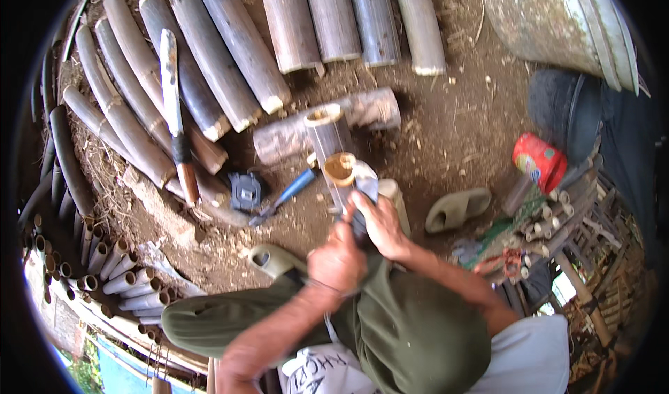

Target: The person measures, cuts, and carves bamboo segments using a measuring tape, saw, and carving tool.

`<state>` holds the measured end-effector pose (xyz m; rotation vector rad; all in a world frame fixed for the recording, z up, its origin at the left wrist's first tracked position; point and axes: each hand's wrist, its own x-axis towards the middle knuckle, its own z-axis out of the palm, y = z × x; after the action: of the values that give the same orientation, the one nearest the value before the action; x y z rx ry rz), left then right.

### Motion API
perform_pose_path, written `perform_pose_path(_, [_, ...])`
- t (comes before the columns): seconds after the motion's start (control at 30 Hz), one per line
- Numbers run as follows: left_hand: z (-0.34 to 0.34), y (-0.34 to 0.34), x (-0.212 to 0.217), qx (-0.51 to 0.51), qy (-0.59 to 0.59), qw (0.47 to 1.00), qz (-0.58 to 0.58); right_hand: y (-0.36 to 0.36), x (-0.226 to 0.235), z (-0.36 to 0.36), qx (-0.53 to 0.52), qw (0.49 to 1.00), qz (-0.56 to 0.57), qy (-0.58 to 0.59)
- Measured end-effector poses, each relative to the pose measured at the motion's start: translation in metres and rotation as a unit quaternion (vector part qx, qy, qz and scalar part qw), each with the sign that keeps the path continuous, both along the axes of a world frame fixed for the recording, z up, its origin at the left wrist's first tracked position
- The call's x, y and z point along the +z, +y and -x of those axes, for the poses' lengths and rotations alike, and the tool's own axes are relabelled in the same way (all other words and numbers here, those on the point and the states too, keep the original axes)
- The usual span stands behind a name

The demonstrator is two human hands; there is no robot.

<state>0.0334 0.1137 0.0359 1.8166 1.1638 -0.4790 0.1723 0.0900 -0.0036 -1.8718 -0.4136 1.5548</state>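
In front of my knees, a bamboo tube [326, 130] leans over a short log [376, 108]. Nearer to me is a cut bamboo end [340, 169], its hollow mouth facing up. Beside that mouth stands a pale metal blade [366, 181] with a black handle [359, 225]. My right hand [380, 225] is closed around this black-handled blade, fingertips near the bamboo's side. Just below and left, my left hand [337, 260] makes a fist against the handle; its grip is blurred and hidden. A blue-handled tool [298, 185] and a black tape measure [245, 190] lie to the left.
Several thick bamboo lengths [334, 18] lie across the far side and left. A machete [171, 87] rests over some. Bamboo tubes [132, 282] are stacked lower left. Rightward are a sandal [458, 209], a red container [540, 163], a dark bucket [554, 105] and a large dirty bucket [543, 21].
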Motion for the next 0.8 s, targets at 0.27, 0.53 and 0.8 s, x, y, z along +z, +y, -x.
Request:
perform_pose_path(0.27, [0.029, 0.156, 0.025, -0.323, 0.055, 0.942, 0.072, 0.02, 0.005, 0.013, -0.226, 0.819, 0.126, 0.512])
perform_pose_path(0.53, [-0.031, -0.009, -0.01, 0.193, -0.008, 0.969, 0.153, 0.012, -0.007, -0.008, 0.098, 0.982, 0.125, -0.106])
perform_pose_path(0.8, [0.054, 0.027, -0.04, 0.194, -0.002, 0.978, 0.082, 0.042, -0.005, 0.036, 0.179, 0.978, 0.084, 0.071])
